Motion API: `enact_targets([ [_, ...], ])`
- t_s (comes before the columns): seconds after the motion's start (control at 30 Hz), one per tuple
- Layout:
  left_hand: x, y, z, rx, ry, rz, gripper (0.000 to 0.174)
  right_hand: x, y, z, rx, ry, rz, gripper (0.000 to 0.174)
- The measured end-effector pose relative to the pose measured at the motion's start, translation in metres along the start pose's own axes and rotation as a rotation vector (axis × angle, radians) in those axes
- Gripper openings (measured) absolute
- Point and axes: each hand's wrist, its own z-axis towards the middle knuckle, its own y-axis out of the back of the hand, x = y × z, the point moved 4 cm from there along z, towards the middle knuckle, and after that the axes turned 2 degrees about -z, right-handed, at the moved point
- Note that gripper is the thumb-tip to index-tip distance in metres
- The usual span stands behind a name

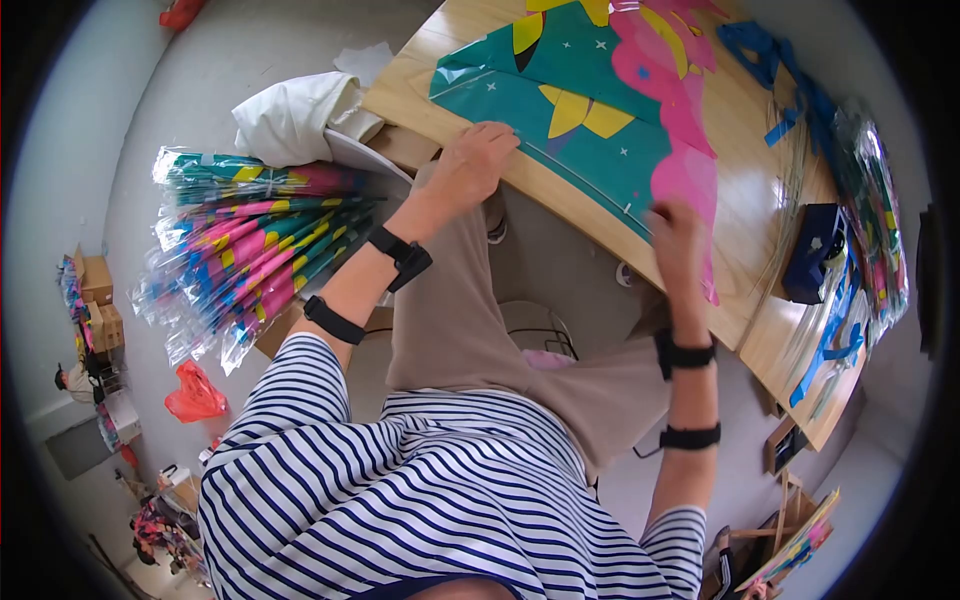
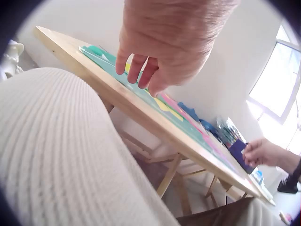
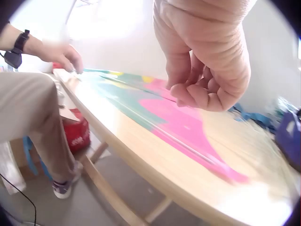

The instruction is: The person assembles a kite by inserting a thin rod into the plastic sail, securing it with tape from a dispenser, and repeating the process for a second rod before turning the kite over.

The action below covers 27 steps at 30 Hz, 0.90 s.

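A green, pink and yellow printed plastic sheet (image 1: 585, 120) lies on the wooden table, with a thin pale strip along its near edge. At the sheet's left part is my left hand (image 1: 470, 165), fingers loosely bent and pointing down; in the left wrist view this hand (image 2: 171, 47) is over the sheet, its fingers spread slightly. Near the pink end, my right hand (image 1: 680, 250) is blurred. The right wrist view has the right hand (image 3: 207, 61) above the sheet (image 3: 174, 117), its fingers and thumb curled together; nothing can be made out between them.
Folded printed bundles (image 1: 270, 240) lie left of my legs beside a white cloth (image 1: 290, 120). On the table's right side are a dark blue box (image 1: 812, 252), blue ribbons (image 1: 765, 50), thin sticks and a wrapped bundle (image 1: 880, 210). A red bag (image 3: 77, 132) stands below.
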Motion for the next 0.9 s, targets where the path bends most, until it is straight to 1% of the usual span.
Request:
enact_targets([
  [0.03,-0.004,0.001,-0.003,0.018,0.018,0.019,0.03,0.023,-0.026,0.015,0.009,0.127,0.025,0.015],
  [0.07,-0.007,0.002,-0.004,0.032,0.022,0.031,0.032,0.036,-0.056,0.028,-0.051,0.279,0.059,0.012],
  [0.13,-0.01,0.003,-0.003,0.058,0.032,0.057,0.036,0.069,-0.103,0.05,-0.018,0.371,0.049,0.008],
  [0.2,-0.009,0.002,-0.003,0.063,0.045,0.054,0.038,0.093,-0.132,0.064,0.0,0.347,0.04,0.006],
  [0.3,-0.007,0.0,-0.003,0.055,0.059,0.042,0.041,0.102,-0.152,0.076,0.037,0.287,-0.06,0.006],
  [0.4,-0.006,-0.001,-0.003,0.076,0.084,0.03,0.042,0.1,-0.148,0.076,0.061,0.27,-0.113,0.007],
  [0.47,-0.007,0.0,-0.002,0.087,0.1,0.029,0.043,0.09,-0.141,0.071,0.055,0.315,-0.133,0.006],
  [0.6,-0.01,0.0,-0.002,0.093,0.109,0.076,0.046,0.065,-0.116,0.051,-0.017,0.354,-0.155,0.006],
  [0.7,-0.013,-0.002,-0.003,0.108,0.102,0.115,0.048,0.05,-0.097,0.038,-0.035,0.328,-0.175,0.006],
  [0.8,-0.015,-0.003,-0.002,0.122,0.115,0.13,0.048,0.029,-0.081,0.023,-0.065,0.288,-0.219,0.003],
  [0.9,-0.018,-0.005,-0.002,0.132,0.114,0.152,0.048,0.023,-0.079,0.016,-0.101,0.336,-0.423,0.007],
])
